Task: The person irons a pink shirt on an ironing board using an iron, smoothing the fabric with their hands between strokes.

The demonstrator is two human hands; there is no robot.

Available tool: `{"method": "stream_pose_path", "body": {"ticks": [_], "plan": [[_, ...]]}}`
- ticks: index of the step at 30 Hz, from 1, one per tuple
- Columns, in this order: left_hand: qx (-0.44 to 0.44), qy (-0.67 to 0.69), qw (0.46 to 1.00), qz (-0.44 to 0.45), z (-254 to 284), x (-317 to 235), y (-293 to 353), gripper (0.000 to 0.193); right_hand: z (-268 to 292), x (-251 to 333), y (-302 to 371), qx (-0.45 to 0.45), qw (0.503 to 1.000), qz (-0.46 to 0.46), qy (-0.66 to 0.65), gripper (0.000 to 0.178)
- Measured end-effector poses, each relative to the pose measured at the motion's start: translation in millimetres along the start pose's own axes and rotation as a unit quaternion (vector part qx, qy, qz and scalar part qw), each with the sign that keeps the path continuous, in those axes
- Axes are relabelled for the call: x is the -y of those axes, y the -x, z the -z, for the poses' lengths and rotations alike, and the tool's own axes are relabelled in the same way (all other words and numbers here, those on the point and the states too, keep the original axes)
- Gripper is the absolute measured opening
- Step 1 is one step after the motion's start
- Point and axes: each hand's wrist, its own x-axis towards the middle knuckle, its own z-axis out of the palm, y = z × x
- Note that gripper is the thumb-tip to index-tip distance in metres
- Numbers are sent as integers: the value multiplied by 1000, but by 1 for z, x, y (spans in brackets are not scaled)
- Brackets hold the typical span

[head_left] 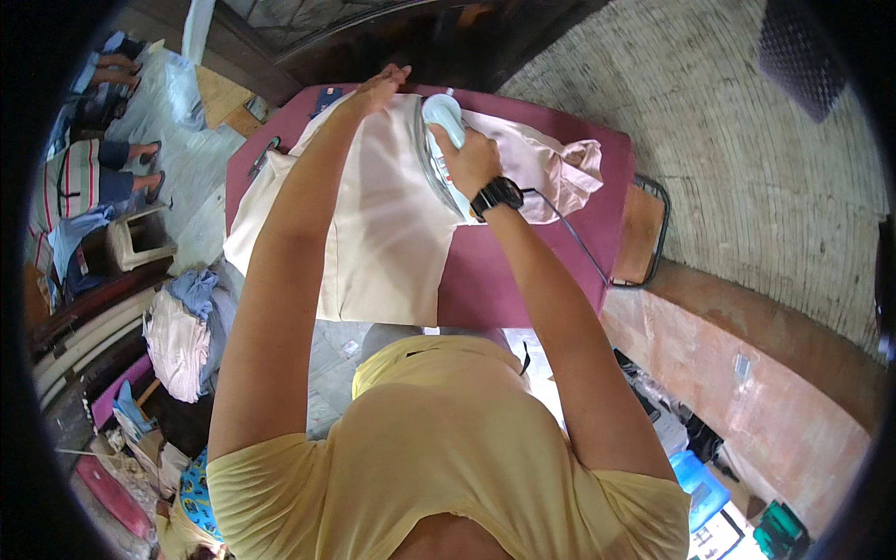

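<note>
Yellow top [429, 439] fills the foreground of the head view. Beyond it, a pale garment [387, 233] spreads over a maroon board [532, 280]. The right hand [471, 161], with a watch [499, 194] at its wrist, grips the iron [442, 112] on the garment. The left hand [381, 91], unclenched, is at the garment's far edge; I cannot tell whether it touches.

Iron [442, 114] in my grip: pale, smooth plastic, slight gloss on the handle. Pale garment [383, 201] before me: woven cloth, smooth with a soft sheen, puckered at the pink gathered end. Board cover [523, 275]: matt maroon cloth. End frame [665, 229]: dark, looks like metal tube. My watch [498, 195]: black, dull. My yellow shirt [434, 411]: soft, matt cloth. Floor [653, 121] at right: rough, ridged, unpolished.
</note>
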Motion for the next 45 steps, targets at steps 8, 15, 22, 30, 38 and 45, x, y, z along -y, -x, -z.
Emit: {"method": "stream_pose_path", "body": {"ticks": [8, 15, 22, 30, 38, 45], "plan": [[-54, -32, 998, 10, 11, 1, 14, 80, 49, -15, 37, 65, 998, -11, 16, 66], [-22, -60, 998, 16, 18, 5, 9, 78, 67, -93, 129, -80, 967, -223, -94, 66], [-1, -76, 997, 8, 20, -6, 12, 80, 54, -110, 82, -196, 952, -226, -60, 67], [-3, -69, 998, 9, 14, -29, 31, 83, 68, -99, 75, -183, 946, -260, -62, 72], [24, -98, 995, -13, 20, -40, 43, 65, 59, -120, 82, -136, 967, -214, -34, 61], [83, -118, 985, -89, 31, -16, 41, 34, 77, -103, 62, -69, 994, 79, -34, 69]]}}
